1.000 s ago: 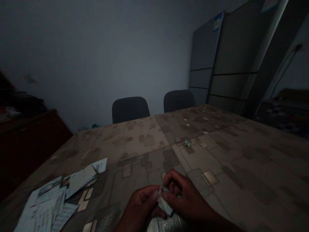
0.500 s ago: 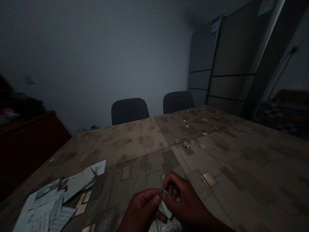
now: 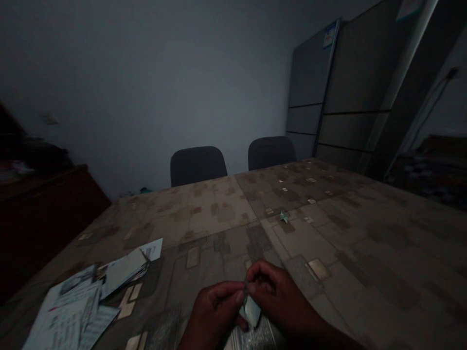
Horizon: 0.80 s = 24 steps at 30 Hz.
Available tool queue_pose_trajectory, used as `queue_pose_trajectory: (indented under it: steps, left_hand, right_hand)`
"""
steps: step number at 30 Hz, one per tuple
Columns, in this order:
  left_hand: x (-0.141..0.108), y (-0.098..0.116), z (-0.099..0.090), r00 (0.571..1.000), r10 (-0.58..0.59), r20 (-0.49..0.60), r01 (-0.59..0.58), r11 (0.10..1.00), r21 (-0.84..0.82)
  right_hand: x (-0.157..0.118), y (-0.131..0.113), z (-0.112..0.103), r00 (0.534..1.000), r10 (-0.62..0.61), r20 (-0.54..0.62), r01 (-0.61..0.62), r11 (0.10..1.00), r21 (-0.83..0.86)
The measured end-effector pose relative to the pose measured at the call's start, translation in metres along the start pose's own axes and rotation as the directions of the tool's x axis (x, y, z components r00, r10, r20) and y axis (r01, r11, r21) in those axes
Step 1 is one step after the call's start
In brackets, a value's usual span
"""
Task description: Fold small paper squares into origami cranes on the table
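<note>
Near the front edge of the table, a small piece of folded pale green paper (image 3: 252,311) is held between my two hands. My left hand (image 3: 218,311) pinches its upper end with thumb and index finger. From the other side, my right hand (image 3: 275,296) pinches the same end, with the fingers curled in. The paper's wider part hangs below the fingertips, and its top is hidden by them. Farther off on the table stands a small folded green paper figure (image 3: 283,217) with pointed tips, apart from both hands.
Loose printed papers (image 3: 65,311) and a stack of cards or slips (image 3: 124,272) lie at the left on the patterned tablecloth (image 3: 219,228). Two dark chairs (image 3: 199,166) stand beyond the far edge, before a wall. A cabinet (image 3: 350,97) rises at the right.
The paper between my hands has turned slightly, so more of its pale face shows below the fingers. Both hands keep their pinch. The whole view has shifted a little.
</note>
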<state>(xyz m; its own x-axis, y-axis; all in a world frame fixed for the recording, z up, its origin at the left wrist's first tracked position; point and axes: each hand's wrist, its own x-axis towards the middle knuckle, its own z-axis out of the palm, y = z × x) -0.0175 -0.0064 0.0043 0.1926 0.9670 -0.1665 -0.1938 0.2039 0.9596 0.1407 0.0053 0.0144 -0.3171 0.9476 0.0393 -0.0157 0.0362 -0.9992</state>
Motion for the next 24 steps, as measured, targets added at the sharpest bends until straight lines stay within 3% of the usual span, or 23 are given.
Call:
queue_pose_trajectory:
  steps: [6, 18, 24]
  left_hand:
    - [-0.001, 0.0, 0.0, 0.999, -0.043, -0.028, 0.043, 0.999, 0.006]
    - [-0.005, 0.003, 0.01, 0.99, 0.018, -0.139, -0.007, 0.997, 0.083]
    - [-0.005, 0.004, 0.006, 0.998, 0.023, -0.058, -0.019, 0.997, 0.07]
  right_hand:
    - [0.001, -0.002, 0.0, 0.999, -0.01, -0.039, 0.008, 0.998, -0.06]
    - [0.001, -0.004, 0.005, 0.992, -0.035, -0.12, 0.019, 0.99, -0.139]
    - [0.001, -0.003, 0.002, 0.994, -0.016, -0.107, 0.007, 0.996, -0.087]
